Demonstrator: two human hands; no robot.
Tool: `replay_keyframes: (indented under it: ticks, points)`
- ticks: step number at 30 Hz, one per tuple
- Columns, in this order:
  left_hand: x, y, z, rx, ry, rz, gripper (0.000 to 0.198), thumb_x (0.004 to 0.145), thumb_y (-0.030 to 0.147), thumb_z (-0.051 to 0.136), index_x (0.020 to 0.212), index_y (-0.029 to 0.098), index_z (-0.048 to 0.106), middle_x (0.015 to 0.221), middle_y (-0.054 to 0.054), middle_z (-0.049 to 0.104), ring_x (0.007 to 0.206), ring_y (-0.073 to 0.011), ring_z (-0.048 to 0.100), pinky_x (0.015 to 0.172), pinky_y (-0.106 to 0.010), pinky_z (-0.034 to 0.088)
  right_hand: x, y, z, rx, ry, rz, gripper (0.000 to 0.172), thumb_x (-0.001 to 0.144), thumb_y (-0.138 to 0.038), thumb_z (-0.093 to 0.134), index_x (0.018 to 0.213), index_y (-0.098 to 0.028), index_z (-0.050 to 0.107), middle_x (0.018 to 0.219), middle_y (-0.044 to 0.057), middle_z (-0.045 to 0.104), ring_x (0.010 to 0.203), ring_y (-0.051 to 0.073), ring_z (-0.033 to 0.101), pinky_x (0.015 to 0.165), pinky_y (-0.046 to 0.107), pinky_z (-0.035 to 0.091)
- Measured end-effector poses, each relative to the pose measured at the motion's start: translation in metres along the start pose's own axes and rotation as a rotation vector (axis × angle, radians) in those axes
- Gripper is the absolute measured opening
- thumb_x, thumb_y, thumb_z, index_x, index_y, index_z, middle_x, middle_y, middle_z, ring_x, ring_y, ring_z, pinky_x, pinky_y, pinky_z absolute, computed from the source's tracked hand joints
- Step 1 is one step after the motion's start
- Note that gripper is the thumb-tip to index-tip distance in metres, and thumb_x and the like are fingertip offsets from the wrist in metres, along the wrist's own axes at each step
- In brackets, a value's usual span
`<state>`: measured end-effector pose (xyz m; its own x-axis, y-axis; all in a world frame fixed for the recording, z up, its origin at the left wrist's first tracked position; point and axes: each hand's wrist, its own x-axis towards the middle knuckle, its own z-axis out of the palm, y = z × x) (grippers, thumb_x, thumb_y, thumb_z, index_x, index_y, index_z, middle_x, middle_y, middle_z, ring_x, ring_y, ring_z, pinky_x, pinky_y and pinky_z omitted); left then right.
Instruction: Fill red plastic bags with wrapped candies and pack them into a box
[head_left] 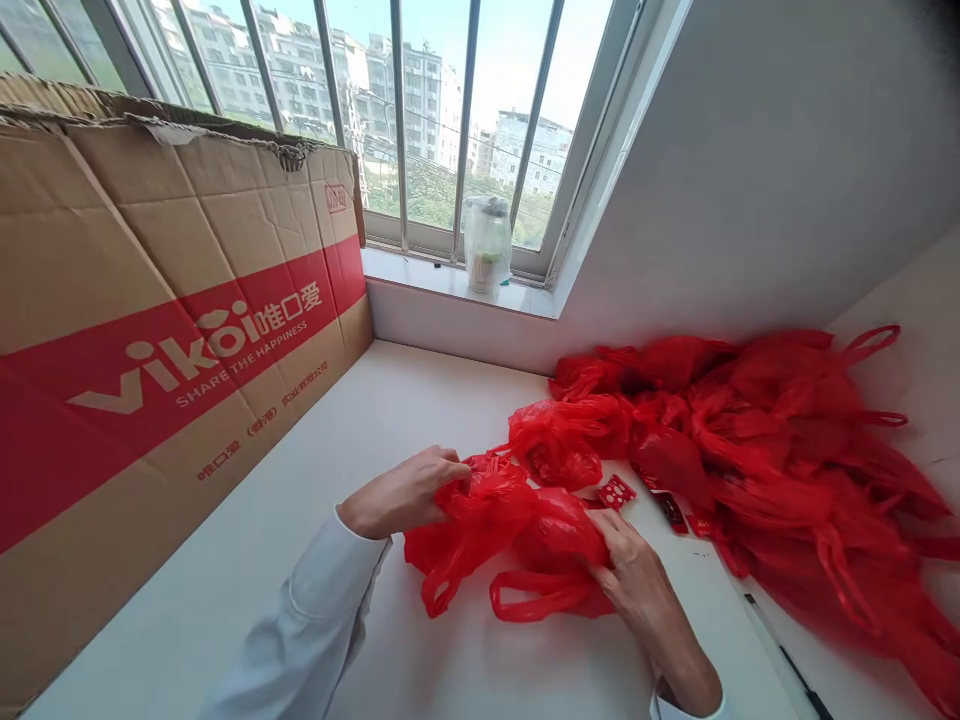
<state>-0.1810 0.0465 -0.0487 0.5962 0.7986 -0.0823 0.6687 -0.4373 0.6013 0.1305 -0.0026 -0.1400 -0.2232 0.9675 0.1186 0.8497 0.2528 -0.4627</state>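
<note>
A thin red plastic bag (487, 515) with loop handles lies crumpled on the white tabletop between my two hands. My left hand (416, 490) has its fingers closed on the bag's left side, the fingertips partly sunk in the folds. On the right side, my right hand (630, 565) grips the same red plastic, its thumb and fingers partly covered by it. What the bag contains, if anything, cannot be seen. Just beyond it sits another bunched red bag (566, 435). A small red packet with white dots (616, 492) lies near my right hand.
A large cardboard box (172, 300) stands along the left. Many red bags (765, 430) are heaped at the right against the wall. A dark packet (670, 512) pokes out beside them. On the sill of the barred window is a bag-wrapped jar (487, 250). A thin black stick (787, 655) lies lower right.
</note>
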Motion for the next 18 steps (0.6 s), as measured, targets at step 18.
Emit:
replay_keyframes:
  ticks: [18]
  points:
    - [-0.007,0.025,0.009,0.191,0.029,-0.036,0.009,0.077,0.011,0.054,0.078,0.020,0.056,0.092,-0.003,0.058,0.095,-0.0218,0.050,0.077,-0.032,0.042,0.233,-0.070,-0.101,0.060,0.281,-0.022,0.020,0.074,-0.027,0.066,0.091,-0.020,0.072,0.087,0.006,0.073,0.087,0.023,0.065,0.078,0.031,0.047]
